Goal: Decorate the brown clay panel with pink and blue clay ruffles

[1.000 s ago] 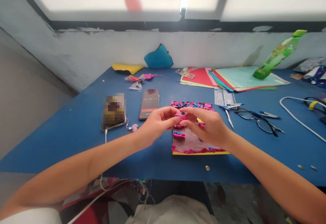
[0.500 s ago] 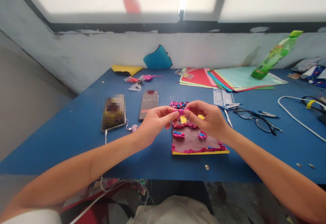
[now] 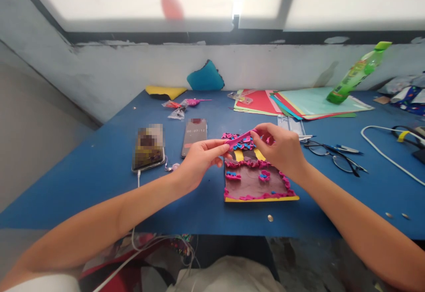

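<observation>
A strip of pink modelling clay (image 3: 239,139) is stretched between my two hands, slanting up to the right. My left hand (image 3: 207,157) pinches its lower end between thumb and fingertips. At the upper end, my right hand (image 3: 280,150) holds it in a pinch too. Beneath them on the table lies a decorated board (image 3: 249,186), brownish with a yellow edge. Pink clay ruffles line its borders, and small pink and blue pieces cover its far part. My right hand hides the board's far right corner.
Two phones (image 3: 194,133) lie left of the board, one on a white cable. Glasses (image 3: 332,155) and pens (image 3: 347,149) are to the right. Behind stand coloured sheets (image 3: 312,101), a leaning green bottle (image 3: 357,75) and small plastic bags (image 3: 177,112). The table's front edge is near me.
My hands have moved apart, my right hand going right and slightly up. The pink clay between them has lengthened from a short piece into a strip. More of the board's far part shows.
</observation>
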